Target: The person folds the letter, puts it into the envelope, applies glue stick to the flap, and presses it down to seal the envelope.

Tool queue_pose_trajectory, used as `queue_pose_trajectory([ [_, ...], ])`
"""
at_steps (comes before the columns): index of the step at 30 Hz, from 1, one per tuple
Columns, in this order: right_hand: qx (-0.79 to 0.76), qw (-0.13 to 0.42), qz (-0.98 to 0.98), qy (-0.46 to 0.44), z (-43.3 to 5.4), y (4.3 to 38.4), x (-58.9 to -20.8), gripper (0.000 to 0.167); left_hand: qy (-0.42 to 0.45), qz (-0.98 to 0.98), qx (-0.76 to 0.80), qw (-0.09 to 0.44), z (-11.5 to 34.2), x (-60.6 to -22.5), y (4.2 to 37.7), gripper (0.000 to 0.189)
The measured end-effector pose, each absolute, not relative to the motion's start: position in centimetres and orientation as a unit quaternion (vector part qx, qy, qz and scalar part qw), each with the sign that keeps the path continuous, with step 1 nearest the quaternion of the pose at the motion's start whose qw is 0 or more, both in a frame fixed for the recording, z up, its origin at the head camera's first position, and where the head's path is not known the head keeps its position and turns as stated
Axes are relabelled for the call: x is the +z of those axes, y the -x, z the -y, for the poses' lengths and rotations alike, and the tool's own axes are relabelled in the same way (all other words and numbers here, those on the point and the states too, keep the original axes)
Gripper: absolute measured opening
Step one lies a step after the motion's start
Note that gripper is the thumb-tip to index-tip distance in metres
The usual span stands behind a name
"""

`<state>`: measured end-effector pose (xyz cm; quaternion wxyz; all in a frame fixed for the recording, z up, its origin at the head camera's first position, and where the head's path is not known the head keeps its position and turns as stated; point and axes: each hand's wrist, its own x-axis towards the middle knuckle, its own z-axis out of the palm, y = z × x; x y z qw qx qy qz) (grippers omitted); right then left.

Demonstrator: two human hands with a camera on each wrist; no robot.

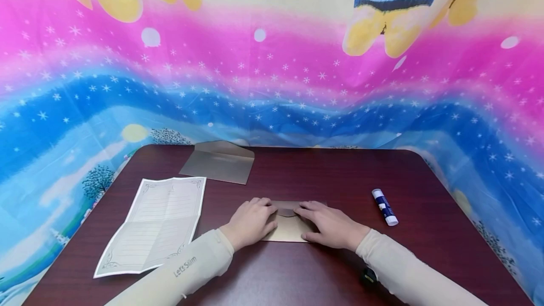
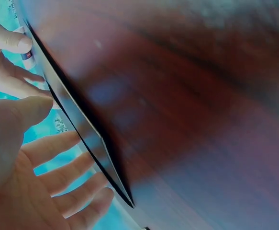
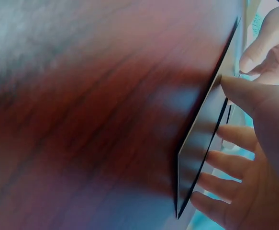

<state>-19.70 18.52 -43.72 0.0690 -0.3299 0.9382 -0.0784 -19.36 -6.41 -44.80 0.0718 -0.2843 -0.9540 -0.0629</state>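
Gold envelope (image 1: 289,230): on table (image 1: 255,277), near middle
Left hand (image 1: 250,223): fingers apart, resting on left end, unclamped
Right hand (image 1: 333,225): likewise, on right end
Flap (image 1: 286,210): best smoothed evenly, middle outward

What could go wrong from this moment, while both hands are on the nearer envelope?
The flap could crease or sit crooked if the left hand and right hand, both on the nearer envelope, press unevenly. The left sleeve passes over a corner of the lined sheet, so moving the sleeve might drag or wrinkle the sheet. The glue stick lies on its side and could roll if bumped.
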Motion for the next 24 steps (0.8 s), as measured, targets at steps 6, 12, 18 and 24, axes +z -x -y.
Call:
queue_pose_trajectory([
  [6, -0.088, 0.102, -0.934, 0.330, -19.0, 19.7, -43.7, 0.068, 0.276, 0.958, -0.056, 0.059, 6.0, -44.5, 19.3, 0.033],
  [12, -0.092, 0.105, -0.930, 0.340, -19.1, 19.6, -43.6, 0.067, 0.266, 0.963, -0.047, 0.009, 4.8, -43.8, 18.8, 0.049],
  [18, -0.089, 0.107, -0.931, 0.338, -19.1, 19.5, -43.6, 0.070, 0.294, 0.953, -0.050, -0.058, 3.0, -43.7, 18.6, 0.069],
  [24, -0.093, 0.108, -0.928, 0.344, -19.0, 19.6, -43.6, 0.071, 0.288, 0.950, -0.041, -0.110, 2.3, -43.8, 18.6, 0.076],
])
